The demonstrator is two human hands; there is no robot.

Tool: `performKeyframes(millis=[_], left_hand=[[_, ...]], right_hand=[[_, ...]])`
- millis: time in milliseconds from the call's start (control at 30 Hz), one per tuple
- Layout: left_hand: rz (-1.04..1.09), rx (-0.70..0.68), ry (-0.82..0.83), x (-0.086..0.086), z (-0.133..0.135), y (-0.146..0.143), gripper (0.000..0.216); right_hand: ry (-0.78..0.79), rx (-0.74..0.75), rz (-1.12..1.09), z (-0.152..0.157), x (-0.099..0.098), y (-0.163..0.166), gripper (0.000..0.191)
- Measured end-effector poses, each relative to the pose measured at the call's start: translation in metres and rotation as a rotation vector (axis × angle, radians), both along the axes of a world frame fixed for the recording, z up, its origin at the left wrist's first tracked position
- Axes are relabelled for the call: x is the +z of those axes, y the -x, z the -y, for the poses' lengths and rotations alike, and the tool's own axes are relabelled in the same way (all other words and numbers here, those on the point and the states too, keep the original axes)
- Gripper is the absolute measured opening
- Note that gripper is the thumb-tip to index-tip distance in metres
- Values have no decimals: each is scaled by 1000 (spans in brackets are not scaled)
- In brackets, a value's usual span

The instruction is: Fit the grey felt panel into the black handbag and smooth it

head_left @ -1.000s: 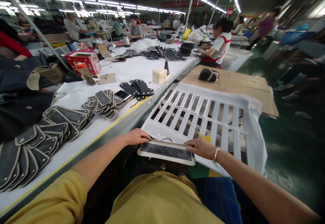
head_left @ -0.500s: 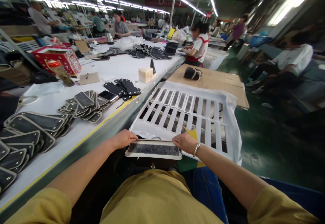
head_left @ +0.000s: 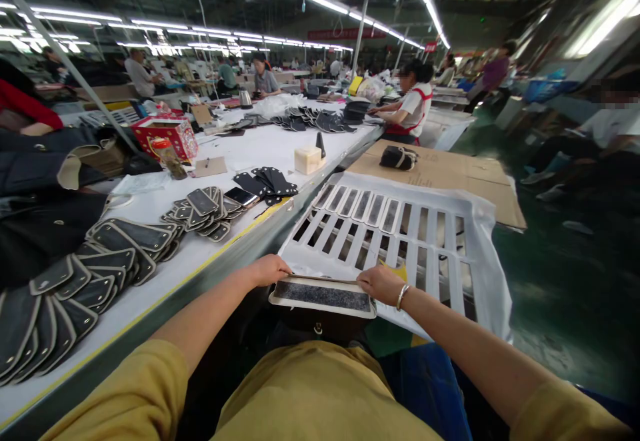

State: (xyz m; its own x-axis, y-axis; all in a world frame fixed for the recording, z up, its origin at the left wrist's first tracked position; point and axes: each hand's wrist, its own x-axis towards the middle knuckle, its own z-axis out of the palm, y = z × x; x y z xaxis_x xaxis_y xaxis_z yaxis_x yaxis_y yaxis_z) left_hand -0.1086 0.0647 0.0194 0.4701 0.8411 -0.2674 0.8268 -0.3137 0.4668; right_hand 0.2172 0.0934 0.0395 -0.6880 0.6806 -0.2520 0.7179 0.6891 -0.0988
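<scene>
A flat rectangular panel (head_left: 323, 296) with a dark grey centre and a pale border lies level in front of my lap. My left hand (head_left: 269, 270) grips its left end, fingers curled over the edge. At the right end my right hand (head_left: 381, 284), a bracelet on the wrist, holds it the same way. Just beyond the panel lies a white slatted plastic crate (head_left: 400, 241), on its side. Under the panel a dark piece with a small metal ring shows in part.
A long white worktable (head_left: 260, 141) runs along my left, with fanned stacks of dark pale-edged panels (head_left: 85, 268), a phone (head_left: 241, 196), a red box (head_left: 167, 131) and a pale block (head_left: 307, 159). Cardboard sheets (head_left: 445, 168) with a black pouch lie beyond the crate. Other workers sit farther along.
The view swung right and then back left. My hands have kept their hold on the two ends of the panel, which stays in front of my lap.
</scene>
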Motion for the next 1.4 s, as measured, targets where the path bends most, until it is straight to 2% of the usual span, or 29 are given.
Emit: performKeyframes(millis=[133, 300, 433, 700, 833, 1067, 1400], left_hand=[[-13, 0, 0, 6, 1, -2, 33], [-19, -80, 0, 10, -1, -5, 30], [-60, -121, -24, 11, -7, -7, 27], [-233, -93, -106, 4, -17, -18, 27], [-242, -112, -110, 6, -12, -18, 28], [-193, -148, -101, 13, -5, -16, 24], [-133, -209, -64, 14, -9, -12, 26]], right_hand=[[8, 31, 34, 2, 3, 1, 28], [66, 79, 43, 1, 12, -7, 27], [63, 28, 77, -2, 15, -6, 29], [-14, -72, 211, -8, -1, 13, 28], [-30, -23, 211, -4, -4, 11, 25], [-19, 126, 193, 2, 10, 10, 28], [-30, 128, 151, 0, 13, 6, 30]])
